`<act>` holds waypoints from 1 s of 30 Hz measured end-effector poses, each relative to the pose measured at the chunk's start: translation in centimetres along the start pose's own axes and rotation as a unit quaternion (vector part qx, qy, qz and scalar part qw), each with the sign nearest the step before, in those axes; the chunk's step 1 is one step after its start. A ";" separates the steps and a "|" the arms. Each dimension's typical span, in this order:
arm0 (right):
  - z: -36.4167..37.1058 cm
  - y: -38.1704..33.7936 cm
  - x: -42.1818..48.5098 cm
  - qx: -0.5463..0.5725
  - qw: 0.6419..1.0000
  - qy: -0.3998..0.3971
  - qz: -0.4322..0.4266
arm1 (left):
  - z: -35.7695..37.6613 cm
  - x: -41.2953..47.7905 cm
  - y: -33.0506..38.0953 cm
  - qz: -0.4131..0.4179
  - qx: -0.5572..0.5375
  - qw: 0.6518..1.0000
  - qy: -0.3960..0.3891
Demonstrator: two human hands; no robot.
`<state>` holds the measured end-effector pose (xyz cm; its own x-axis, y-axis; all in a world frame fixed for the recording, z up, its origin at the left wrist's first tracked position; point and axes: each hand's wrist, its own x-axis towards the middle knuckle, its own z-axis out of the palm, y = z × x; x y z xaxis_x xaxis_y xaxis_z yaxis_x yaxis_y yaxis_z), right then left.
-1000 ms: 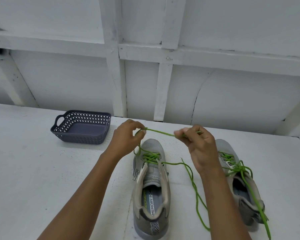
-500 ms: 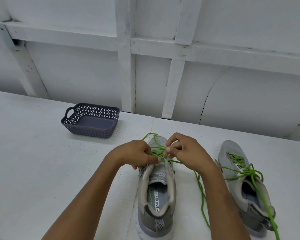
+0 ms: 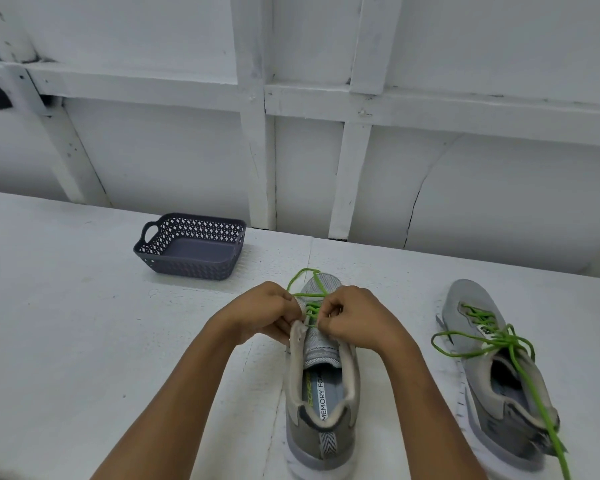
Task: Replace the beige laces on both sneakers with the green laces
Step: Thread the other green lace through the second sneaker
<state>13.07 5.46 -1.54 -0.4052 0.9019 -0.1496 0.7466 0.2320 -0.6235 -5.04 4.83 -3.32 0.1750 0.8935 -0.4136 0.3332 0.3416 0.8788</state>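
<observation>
Toes away: left grey sneaker [image 3: 321, 393], green lace [image 3: 303, 277] looping over toe; right grey sneaker [image 3: 499, 375], second green lace [image 3: 492, 344] loosely tied.

Both bare forearms reach in from the near edge and converge toward the middle. The left hand [image 3: 267, 311] and right hand [image 3: 355, 318] sit knuckles up, almost touching, fingers [image 3: 329, 306] curled inward, each pinching the green lace [image 3: 313, 310].

Dark perforated basket [image 3: 191, 247] on white table [image 3: 66, 306], white panelled wall [image 3: 174, 161]
</observation>
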 end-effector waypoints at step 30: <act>1.0 1.4 0.3 0.052 0.996 0.059 -0.034 | -2.9 -1.0 0.0 0.167 -0.044 0.978 0.115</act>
<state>13.50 5.74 -3.23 -0.3834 0.9234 -0.0160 0.6576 0.2608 -0.7068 -7.90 4.76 -2.16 0.0451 0.9980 -0.0438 0.2104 0.0333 0.9771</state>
